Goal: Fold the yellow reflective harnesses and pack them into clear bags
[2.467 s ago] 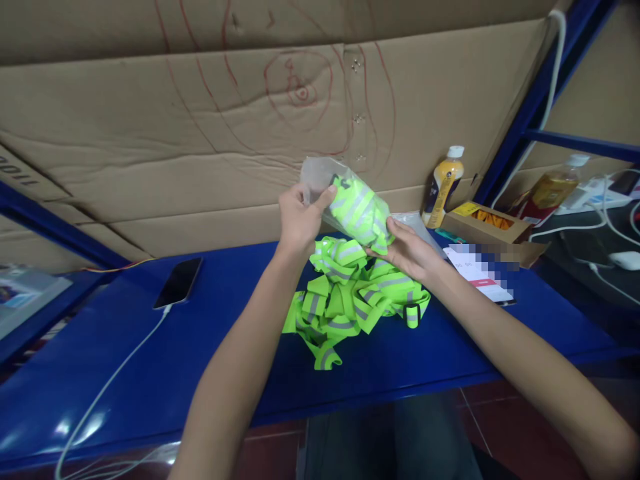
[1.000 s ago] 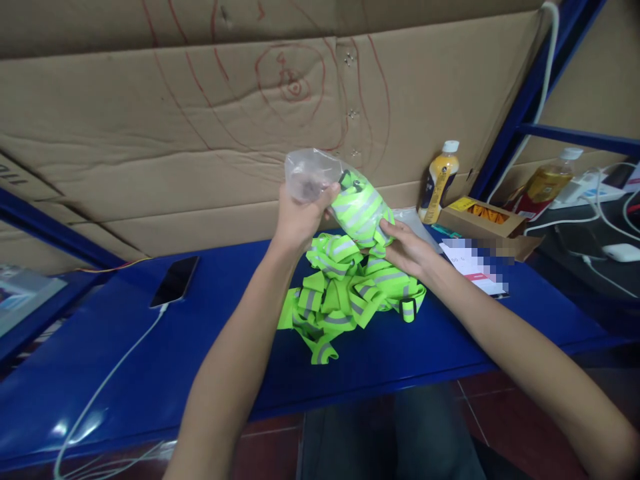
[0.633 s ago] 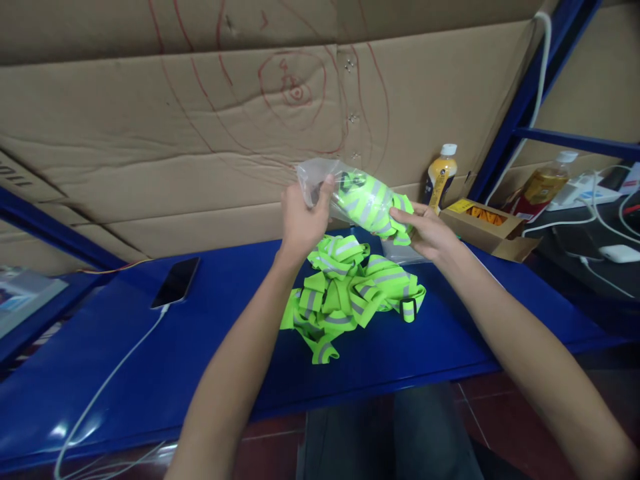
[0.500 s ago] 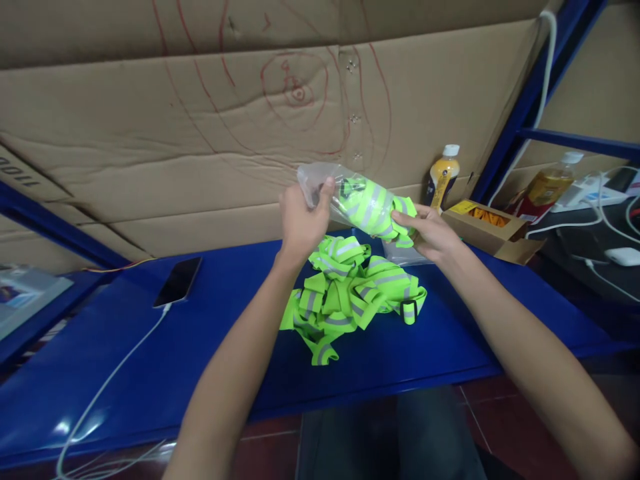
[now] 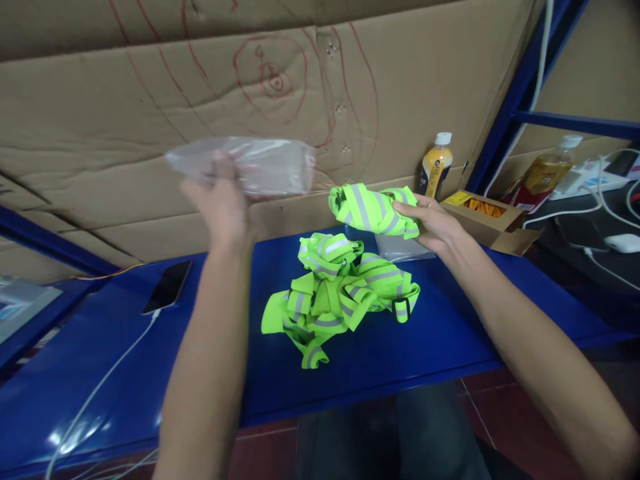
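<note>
My left hand (image 5: 220,200) is raised at the left, somewhat blurred, and grips a clear plastic bag (image 5: 275,167) that stretches out to the right of it. In my right hand (image 5: 435,220) is a folded bundle of neon-green reflective strap (image 5: 367,208) with grey stripes, pinched at its right end. The bundle is outside the bag, a little to the right of it. Below both hands, a loose pile of the same reflective straps (image 5: 330,300) lies on the blue shelf, with a black buckle (image 5: 401,308) at its right side.
On the blue shelf (image 5: 210,380), a phone (image 5: 167,287) lies plugged into a white cable. Flat clear plastic (image 5: 405,248) rests behind the pile. To the right are a juice bottle (image 5: 437,167), an open cardboard box (image 5: 495,220) and another bottle (image 5: 547,173). Cardboard (image 5: 150,120) stands behind.
The strap bundle has come out of the plastic bag. My left hand has moved left with the bag, while my right hand still holds the bundle in nearly the same place.
</note>
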The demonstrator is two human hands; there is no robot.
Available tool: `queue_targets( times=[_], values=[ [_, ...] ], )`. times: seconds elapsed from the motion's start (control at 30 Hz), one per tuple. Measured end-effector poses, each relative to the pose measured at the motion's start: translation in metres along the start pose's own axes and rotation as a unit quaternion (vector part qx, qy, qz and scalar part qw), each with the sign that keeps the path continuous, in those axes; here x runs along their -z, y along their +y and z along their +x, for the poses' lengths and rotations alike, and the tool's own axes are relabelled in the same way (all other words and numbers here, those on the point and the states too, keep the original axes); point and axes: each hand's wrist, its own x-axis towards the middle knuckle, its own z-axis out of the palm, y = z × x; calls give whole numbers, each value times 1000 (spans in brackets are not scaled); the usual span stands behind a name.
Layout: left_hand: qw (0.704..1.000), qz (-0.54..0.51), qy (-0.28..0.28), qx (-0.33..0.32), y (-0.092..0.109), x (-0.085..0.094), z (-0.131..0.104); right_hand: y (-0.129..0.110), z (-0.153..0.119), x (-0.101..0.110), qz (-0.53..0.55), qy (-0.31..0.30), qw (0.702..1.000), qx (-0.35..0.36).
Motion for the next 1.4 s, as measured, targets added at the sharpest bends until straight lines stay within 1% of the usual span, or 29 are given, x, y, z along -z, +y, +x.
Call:
queue_targets(
  times=[0.03, 0.1, 0.13, 0.17, 0.23, 0.27, 0.3, 0.37, 0.4, 0.43, 0.47, 0.5, 0.53, 0.57, 0.63, 0.67, 0.73, 0.8, 0.83, 0.87, 0.93, 1.0, 1.03, 1.13, 1.27, 1.33, 1.4],
  values=[
    [998, -25, 48, 35, 3, 7, 9, -1, -1, 2, -5, -10, 1000, -5],
    [994, -62, 58, 75, 8, 21, 23, -2, -5, 3, -19, -53, 998, -16],
    [993, -67, 34, 87, 8, 27, 28, 0, -7, 1, -31, -82, 996, -22],
    [993, -67, -3, 95, 7, 32, 31, 2, -9, -4, -50, -112, 992, -26],
    [988, -67, -82, 109, 1, 37, 31, 11, -14, -16, -137, -171, 975, -20],
    [984, -69, -121, 112, -2, 37, 29, 16, -16, -23, -202, -186, 962, -1],
    [979, -77, -152, 114, -6, 34, 26, 22, -17, -29, -273, -187, 943, 30],
    [970, -102, -189, 112, -10, 25, 15, 34, -19, -39, -402, -160, 895, 105],
    [966, -117, -201, 114, -11, 19, 8, 38, -19, -41, -445, -144, 874, 135],
    [961, -133, -209, 121, -10, 12, 0, 42, -18, -42, -468, -133, 860, 154],
    [956, -147, -218, 131, -8, 4, -9, 43, -17, -41, -475, -130, 855, 160],
    [950, -157, -230, 141, -5, -3, -19, 44, -15, -39, -466, -131, 861, 155],
    [944, -163, -243, 150, 0, -10, -29, 43, -13, -36, -440, -127, 877, 144],
    [938, -171, -257, 156, 4, -16, -39, 41, -10, -32, -398, -113, 901, 132],
    [920, -201, -294, 162, 15, -26, -61, 34, -5, -27, -280, -69, 950, 117],
    [909, -213, -318, 164, 20, -30, -71, 30, -3, -25, -211, -50, 970, 112],
    [882, -216, -378, 180, 29, -33, -87, 22, -1, -25, -89, -41, 991, 91],
    [859, -192, -427, 207, 35, -34, -97, 17, -1, -25, -13, -48, 997, 65],
    [856, -172, -436, 217, 36, -34, -99, 16, -1, -25, 8, -43, 997, 61],
    [862, -148, -432, 221, 37, -33, -98, 14, -1, -25, 22, -28, 997, 65],
    [887, -98, -399, 212, 34, -32, -93, 12, -1, -23, 32, 14, 995, 89],
    [908, -57, -367, 194, 28, -31, -85, 9, 0, -20, 13, 33, 994, 104],
    [914, -45, -358, 186, 25, -30, -81, 8, 1, -17, -6, 35, 994, 108],
    [927, -34, -340, 152, 15, -28, -72, 3, 4, -10, -49, 44, 991, 120],
    [950, -46, -301, 69, 6, -24, -66, -1, 7, -3, -51, 73, 986, 144],
    [953, -47, -298, 43, 4, -23, -63, -1, 8, -1, -58, 78, 983, 153],
    [953, -40, -299, 34, 5, -23, -62, -1, 7, -1, -61, 81, 982, 160]
  ],
)
